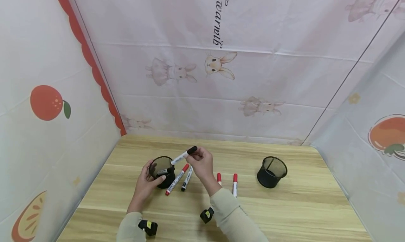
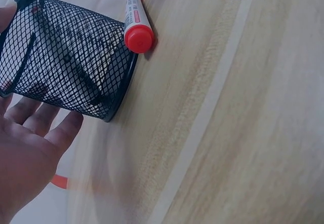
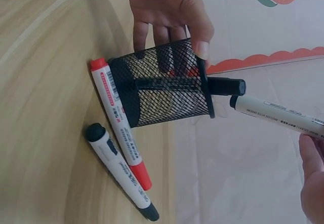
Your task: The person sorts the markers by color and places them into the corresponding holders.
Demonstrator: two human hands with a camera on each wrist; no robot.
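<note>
My left hand [image 1: 146,185] grips a black mesh pen cup [image 1: 168,179] from its left side, thumb by the rim and fingers around the wall. Inside that cup stands a black-capped marker [image 3: 225,86], its cap poking above the rim. Between the thumb and fingers of my right hand [image 1: 202,166] is a white whiteboard marker [image 1: 179,158] with a black cap. The marker's lower end hovers close to the cup's rim in the right wrist view. Beside the cup lie a red-capped marker [image 3: 119,117] and a black-capped marker [image 3: 121,171], side by side on the table.
Two more red-capped markers [image 1: 235,184] lie on the wooden table [image 1: 303,207], partly behind my right forearm. A second black mesh cup [image 1: 269,178] stands upright on the right. Printed cloth walls [image 1: 196,115] enclose the table at the back and sides.
</note>
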